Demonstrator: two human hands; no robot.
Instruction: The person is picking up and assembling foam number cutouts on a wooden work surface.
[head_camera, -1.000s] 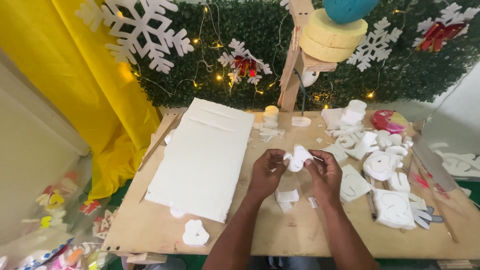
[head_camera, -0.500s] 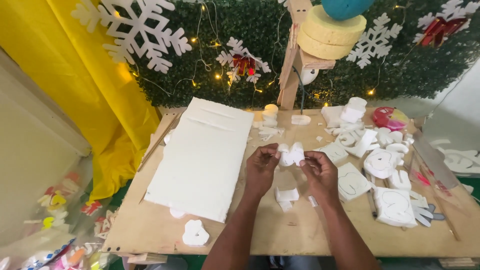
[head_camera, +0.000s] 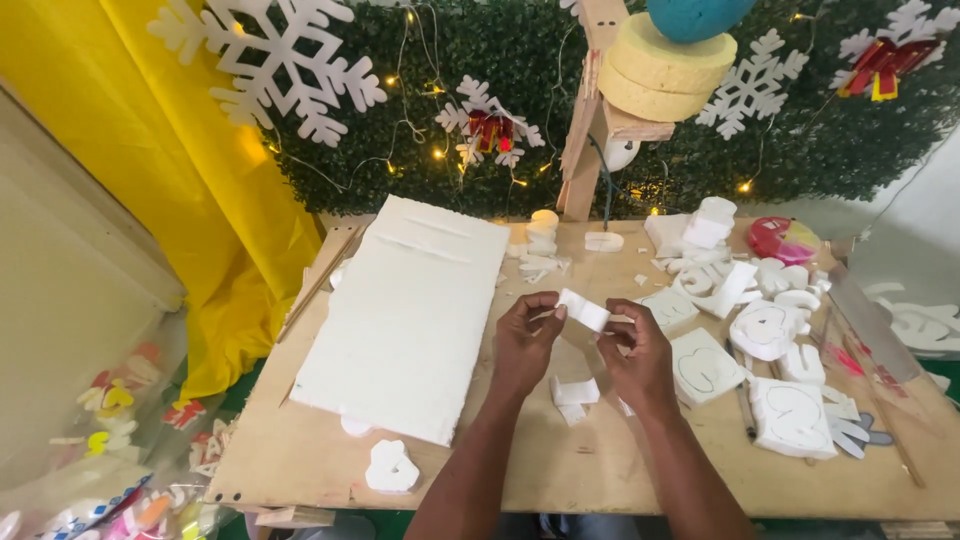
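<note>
A: Nearest to us on the plywood bench (head_camera: 300, 470), what do we see?

B: A small white foam cutout (head_camera: 390, 468) by the front edge, and beyond it two forearms reaching in. Between the wrists lie a few small white foam offcuts (head_camera: 574, 394).

A: And the hands?

B: Our left hand (head_camera: 527, 347) and right hand (head_camera: 636, 356) are raised above the bench, both holding a small white foam piece (head_camera: 583, 309) between them. The left grip pinches its near end with thumb and forefinger; the right fingers curl in at its other end (whether they clamp it or only touch it, we cannot tell).

A: What lies to the sides?

B: On the left, a large white foam slab (head_camera: 410, 310) lies flat, well apart from the hands. On the right are white foam blocks with pencilled outlines (head_camera: 703, 366), with curved cutouts (head_camera: 765, 328) just beyond.

A: Farther back?

B: A pink and yellow round object (head_camera: 782, 238) sits near the bench's far right corner. Behind stands a green hedge wall (head_camera: 450, 60) with white snowflakes (head_camera: 270, 60) and small lights, and a yellow cloth (head_camera: 140, 150) hangs at the left.
</note>
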